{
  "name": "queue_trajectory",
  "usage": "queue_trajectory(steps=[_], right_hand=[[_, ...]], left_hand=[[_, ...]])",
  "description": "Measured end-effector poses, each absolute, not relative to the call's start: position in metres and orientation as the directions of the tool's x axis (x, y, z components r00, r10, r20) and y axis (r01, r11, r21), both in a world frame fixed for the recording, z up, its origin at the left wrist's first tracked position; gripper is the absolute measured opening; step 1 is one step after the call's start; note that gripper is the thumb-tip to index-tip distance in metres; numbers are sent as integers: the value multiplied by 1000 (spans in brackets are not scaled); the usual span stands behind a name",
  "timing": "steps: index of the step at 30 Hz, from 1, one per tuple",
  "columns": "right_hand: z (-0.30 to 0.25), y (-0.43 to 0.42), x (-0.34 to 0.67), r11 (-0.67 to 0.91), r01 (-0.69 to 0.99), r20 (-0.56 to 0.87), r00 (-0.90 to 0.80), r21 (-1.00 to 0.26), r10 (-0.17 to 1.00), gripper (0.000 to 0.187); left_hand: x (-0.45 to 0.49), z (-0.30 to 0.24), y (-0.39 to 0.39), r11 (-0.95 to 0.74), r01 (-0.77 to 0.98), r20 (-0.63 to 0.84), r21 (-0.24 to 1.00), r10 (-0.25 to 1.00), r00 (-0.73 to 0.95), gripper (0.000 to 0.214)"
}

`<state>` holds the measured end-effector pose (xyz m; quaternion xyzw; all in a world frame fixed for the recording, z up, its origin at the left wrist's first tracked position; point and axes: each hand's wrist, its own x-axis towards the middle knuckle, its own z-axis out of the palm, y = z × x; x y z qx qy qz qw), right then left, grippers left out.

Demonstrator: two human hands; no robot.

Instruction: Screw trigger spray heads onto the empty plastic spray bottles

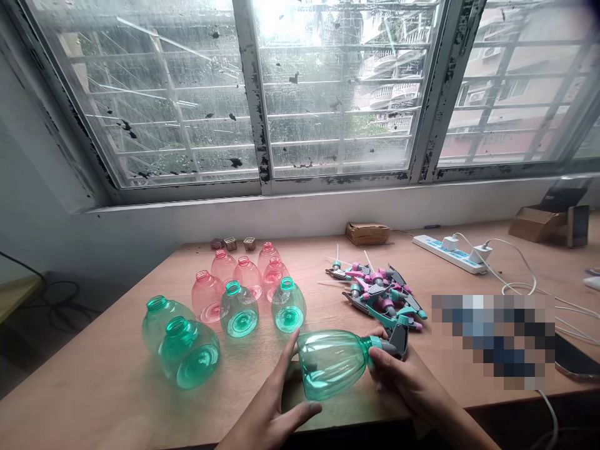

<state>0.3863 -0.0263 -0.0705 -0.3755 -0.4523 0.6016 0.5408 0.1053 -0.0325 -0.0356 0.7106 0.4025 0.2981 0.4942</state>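
Note:
A green clear spray bottle point(332, 365) lies on its side in the air over the table's front edge, its teal and grey trigger head point(396, 342) fitted at the neck. My right hand point(405, 375) is closed around the neck and collar, thumb on the near side. At the bottle's base is my left hand point(274, 390), thumb and index finger spread apart around the bottom end. The index fingertip is at the base's edge; whether the thumb touches is unclear, and its other fingers are partly hidden. Behind the right hand lies a pile of pink, teal and grey trigger heads point(379, 290).
Several capless green bottles point(197, 359) and pink bottles point(206, 297) stand at the left. A brown box point(368, 234), small blocks point(229, 244) and a power strip point(450, 253) with white cables lie further back. A phone point(579, 356) lies at the right.

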Motion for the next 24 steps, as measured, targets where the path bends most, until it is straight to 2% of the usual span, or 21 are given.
queue_trajectory(steps=[4,9,15,24], right_hand=[[-71,-27,386,0,-311,39,-119,-950,992,42],[-72,-26,386,-2,-303,36,-120,-953,992,42],[-71,-26,387,-4,-309,39,-132,-951,990,41],[-71,-27,386,-10,-301,28,-123,-954,992,43]], left_hand=[[104,-41,-32,-198,243,40,950,847,530,95],[105,-36,-32,-165,278,1,946,862,508,104],[104,-30,-32,-144,344,-51,928,865,499,97],[106,-35,-33,-194,288,19,938,857,515,97]])
